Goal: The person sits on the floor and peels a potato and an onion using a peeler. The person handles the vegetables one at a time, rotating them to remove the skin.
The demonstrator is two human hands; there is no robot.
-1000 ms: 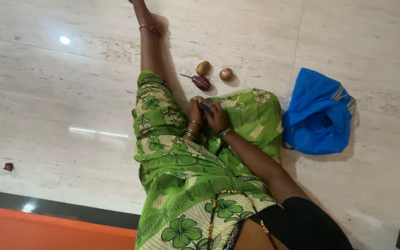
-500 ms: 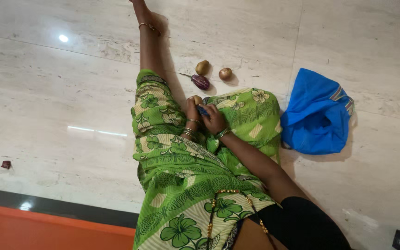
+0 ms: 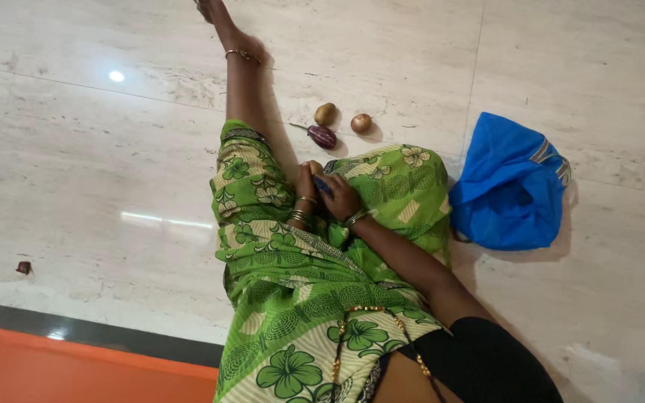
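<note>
I sit on a pale marble floor in a green flowered sari, one leg stretched ahead. My two hands meet in my lap. My left hand (image 3: 305, 186), with bangles on the wrist, is closed around a tan potato (image 3: 314, 166). Pressed against it, my right hand (image 3: 342, 198) grips a small blue-handled tool (image 3: 322, 185); its blade is hidden. On the floor just beyond my knee lie another potato (image 3: 325, 113), an onion (image 3: 360, 123) and a small purple eggplant (image 3: 322, 136).
A crumpled blue cloth bag (image 3: 509, 183) lies on the floor to my right. A small dark scrap (image 3: 23, 266) sits far left. An orange surface with a dark border (image 3: 76, 366) runs along the lower left.
The view has shifted a little, showing more of my foot. Both hands stay together in my lap on the potato and the tool, with only slight movement.
</note>
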